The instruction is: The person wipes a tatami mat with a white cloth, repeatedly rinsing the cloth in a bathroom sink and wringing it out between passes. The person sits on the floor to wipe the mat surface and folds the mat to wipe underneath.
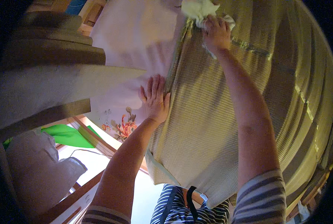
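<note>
A ribbed woven mat [200, 112], yellowish-brown with a pale edge binding, spreads over a large surface before me. At its far left part my right hand [218, 33] is closed around a crumpled white cloth [198, 11], which rests against the mat. My left hand [156, 99] lies palm down at the mat's left edge, partly on a pale pink sheet [133, 33]. Nothing is held in it; the thumb stands apart from the fingers. Printed orange flowers [126, 126] with leaves show on the sheet near my left wrist.
Greyish-beige fabric with brown bands [57, 81] overlaps the sheet at left. Below it are a bright green cloth [68, 135], a wooden frame [89, 134] and a pale draped cloth [37, 168]. My striped trousers [169, 207] and a black strap [191, 198] touch the mat's near edge.
</note>
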Demonstrator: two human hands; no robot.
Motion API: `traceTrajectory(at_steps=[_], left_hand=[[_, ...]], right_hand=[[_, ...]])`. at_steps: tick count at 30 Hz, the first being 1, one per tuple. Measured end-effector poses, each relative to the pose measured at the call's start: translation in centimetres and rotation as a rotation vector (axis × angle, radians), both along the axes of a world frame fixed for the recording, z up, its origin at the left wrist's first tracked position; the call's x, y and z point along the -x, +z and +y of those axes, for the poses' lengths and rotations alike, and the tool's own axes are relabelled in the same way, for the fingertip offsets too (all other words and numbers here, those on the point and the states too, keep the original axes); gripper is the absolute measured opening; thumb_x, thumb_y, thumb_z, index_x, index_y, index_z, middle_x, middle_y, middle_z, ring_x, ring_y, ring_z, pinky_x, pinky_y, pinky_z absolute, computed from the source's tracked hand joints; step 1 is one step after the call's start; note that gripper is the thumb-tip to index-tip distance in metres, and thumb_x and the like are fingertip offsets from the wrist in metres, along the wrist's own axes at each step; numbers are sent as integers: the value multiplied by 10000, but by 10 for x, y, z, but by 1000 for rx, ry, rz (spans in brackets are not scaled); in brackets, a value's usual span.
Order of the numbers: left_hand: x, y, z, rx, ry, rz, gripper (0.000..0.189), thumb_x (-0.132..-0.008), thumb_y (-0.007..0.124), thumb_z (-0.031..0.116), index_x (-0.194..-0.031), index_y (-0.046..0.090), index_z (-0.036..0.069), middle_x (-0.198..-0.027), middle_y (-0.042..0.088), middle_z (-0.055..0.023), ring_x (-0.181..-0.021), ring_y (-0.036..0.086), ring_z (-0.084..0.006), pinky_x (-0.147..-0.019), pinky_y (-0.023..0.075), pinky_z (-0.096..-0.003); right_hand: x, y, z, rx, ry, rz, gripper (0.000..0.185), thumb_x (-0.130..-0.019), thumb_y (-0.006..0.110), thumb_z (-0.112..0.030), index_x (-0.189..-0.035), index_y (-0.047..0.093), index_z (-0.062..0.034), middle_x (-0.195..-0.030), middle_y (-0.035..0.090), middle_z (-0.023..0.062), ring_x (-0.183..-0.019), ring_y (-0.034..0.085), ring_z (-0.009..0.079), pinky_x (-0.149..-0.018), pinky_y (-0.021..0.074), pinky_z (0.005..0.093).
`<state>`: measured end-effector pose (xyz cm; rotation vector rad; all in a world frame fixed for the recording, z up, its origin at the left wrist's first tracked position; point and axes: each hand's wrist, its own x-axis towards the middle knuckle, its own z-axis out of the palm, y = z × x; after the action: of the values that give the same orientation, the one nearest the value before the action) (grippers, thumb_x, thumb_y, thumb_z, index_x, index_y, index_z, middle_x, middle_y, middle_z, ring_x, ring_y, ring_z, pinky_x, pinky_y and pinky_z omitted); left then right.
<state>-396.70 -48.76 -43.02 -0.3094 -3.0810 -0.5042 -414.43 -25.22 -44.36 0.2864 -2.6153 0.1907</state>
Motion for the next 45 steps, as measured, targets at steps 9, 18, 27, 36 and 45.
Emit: traceTrajectory(at_steps=[9, 18, 27, 36, 45], left_hand=[[-7, 15, -15, 114, 35, -27, 548, -867, 421, 279, -1377, 300, 118, -1443, 228, -65, -1348, 150, -265, -1057, 42, -524], [60, 1, 10, -64, -117, 157, 315, -814, 523, 179, -1090, 464, 38, -1128, 446, -153, -1076, 405, -323, -891, 268, -494], [104, -7, -21, 34, -185, 262, 216, -834, 533, 216, -960, 503, 42, -1031, 486, -123, -991, 438, -313, -826, 298, -462], [119, -19, -33, 67, -137, 374, 194, -831, 538, 215, -921, 508, 45, -993, 515, -124, -980, 464, -319, -864, 302, -472], [234, 3, -99, 279, -196, 285, 174, -813, 557, 216, -920, 546, 79, -1051, 516, -114, -1017, 460, -312, -830, 326, -470]], right_hand=[[-400, 53, -106, 628, 577, -1250, 306, -877, 432, -242, -1094, 578, -85, -1193, 539, 131, -1176, 460, 269, -998, 336, 437], [-4, 10, 15, 99, -253, -310, 385, -879, 472, -278, -1230, 509, -125, -1321, 418, 172, -1255, 338, 279, -1033, 265, 435], [-413, 32, -203, 573, 707, -932, 393, -829, 471, -179, -1203, 502, -61, -1280, 471, 91, -1177, 442, 196, -1029, 307, 366], [-165, 7, -3, 165, 212, -416, 354, -817, 471, -159, -1164, 522, -111, -1147, 520, 113, -1074, 481, 242, -922, 363, 392], [-286, 51, -79, 357, 287, -635, 416, -787, 518, -239, -1189, 524, -128, -1170, 513, 178, -1220, 385, 313, -1070, 241, 454]])
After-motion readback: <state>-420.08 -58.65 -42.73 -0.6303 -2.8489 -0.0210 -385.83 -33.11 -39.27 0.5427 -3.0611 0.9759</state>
